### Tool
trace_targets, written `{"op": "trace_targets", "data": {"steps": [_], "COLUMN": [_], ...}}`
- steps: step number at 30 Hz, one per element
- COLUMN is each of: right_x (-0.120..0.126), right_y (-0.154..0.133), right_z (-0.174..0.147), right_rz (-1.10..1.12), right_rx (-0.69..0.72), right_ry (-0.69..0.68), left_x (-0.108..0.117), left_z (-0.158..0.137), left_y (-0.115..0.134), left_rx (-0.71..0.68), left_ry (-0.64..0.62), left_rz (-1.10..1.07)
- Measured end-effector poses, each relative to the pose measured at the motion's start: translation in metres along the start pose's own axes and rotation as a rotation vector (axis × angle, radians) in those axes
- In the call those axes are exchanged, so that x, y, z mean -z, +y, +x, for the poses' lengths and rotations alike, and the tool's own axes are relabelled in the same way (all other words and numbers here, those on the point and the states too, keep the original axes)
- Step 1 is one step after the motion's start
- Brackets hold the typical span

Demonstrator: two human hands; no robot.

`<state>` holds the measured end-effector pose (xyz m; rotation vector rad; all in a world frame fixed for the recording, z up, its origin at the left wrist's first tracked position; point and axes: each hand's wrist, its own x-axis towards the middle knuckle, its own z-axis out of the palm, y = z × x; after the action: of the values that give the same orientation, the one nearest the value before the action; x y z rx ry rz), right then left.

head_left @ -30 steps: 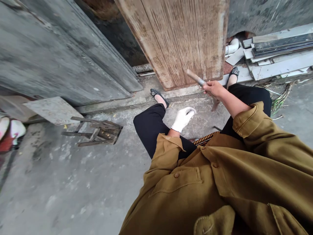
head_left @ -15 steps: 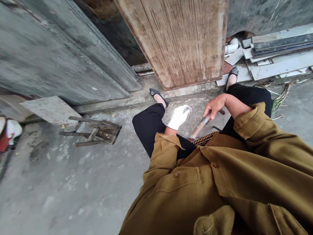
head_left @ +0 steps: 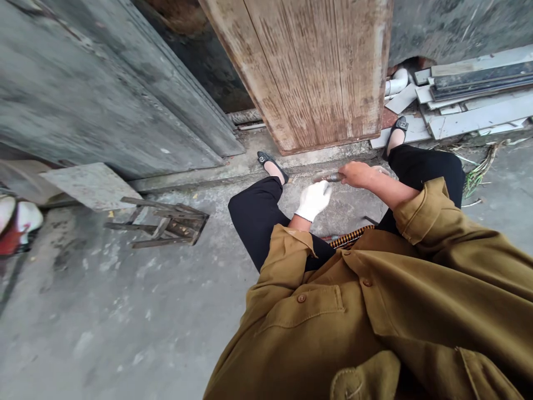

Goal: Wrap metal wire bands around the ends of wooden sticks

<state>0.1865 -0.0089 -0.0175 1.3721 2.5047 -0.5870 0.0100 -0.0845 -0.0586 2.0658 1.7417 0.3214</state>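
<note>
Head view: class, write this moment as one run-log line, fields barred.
right hand: bare, gripping rod-like tool | left hand: white-gloved, near tool's end, contact unclear | wooden panel: ahead of both hands

Tool [head_left: 332, 177]: short, slim, stick-like; greyish near grip, browner toward outer end. Held in bare right hand [head_left: 357, 175], fingers closed round it; gripped part hidden. Lies nearly crosswise in view, outer end pointing left. That end just beside fingers of white-gloved left hand [head_left: 314, 200]; touching or apart, cannot tell. Tip's exact shape unclear.
</note>
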Motion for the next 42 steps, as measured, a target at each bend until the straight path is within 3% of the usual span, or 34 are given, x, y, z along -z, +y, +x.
{"op": "trace_targets", "data": {"steps": [3,7,10,14,17,20,23,25,27,30,32,35,40,42], "right_x": [0.006,0.011,0.014,0.02,0.026,0.03,0.028,0.023,0.018,0.009,0.004,-0.005,-0.012,-0.005], "right_y": [0.002,0.021,0.036,0.047,0.051,0.056,0.058,0.056,0.052,0.042,0.036,0.029,0.025,0.025], "right_z": [-0.003,-0.002,-0.002,-0.005,-0.01,-0.013,-0.01,-0.005,0.002,0.01,0.012,0.012,0.003,-0.003], "right_rz": [-0.089,0.137,0.32,0.515,0.644,0.87,1.13,1.164,1.005,0.475,0.162,0.014,0.288,0.446], "right_rx": [0.124,0.243,0.237,0.262,0.361,0.438,0.409,0.302,0.121,-0.111,-0.151,-0.047,0.179,0.301], "right_ry": [-0.243,-0.546,-0.673,-0.747,-0.783,-0.598,-0.213,0.004,0.143,0.195,0.111,-0.13,-0.792,-0.937], "left_x": [-0.005,-0.011,-0.012,-0.01,-0.011,-0.016,-0.02,-0.022,-0.022,-0.016,-0.01,0.001,0.007,0.006], "left_z": [0.0,0.002,0.003,-0.001,-0.001,0.002,0.002,-0.001,-0.003,-0.005,-0.005,-0.003,0.005,0.01], "left_y": [0.002,0.007,0.007,0.001,-0.005,-0.01,-0.014,-0.013,-0.01,-0.004,-0.004,-0.01,-0.024,-0.025], "left_rx": [-0.078,-0.204,-0.199,-0.005,0.076,0.145,0.132,0.075,0.008,-0.047,-0.045,-0.01,0.034,0.059], "left_ry": [-0.077,-0.198,-0.267,-0.332,-0.345,-0.271,-0.22,-0.237,-0.306,-0.373,-0.337,-0.238,-0.134,-0.079], "left_rz": [0.024,-0.076,-0.433,-0.981,-1.187,-1.256,-1.223,-1.132,-1.052,-1.016,-0.996,-0.949,-0.791,-0.735]}}
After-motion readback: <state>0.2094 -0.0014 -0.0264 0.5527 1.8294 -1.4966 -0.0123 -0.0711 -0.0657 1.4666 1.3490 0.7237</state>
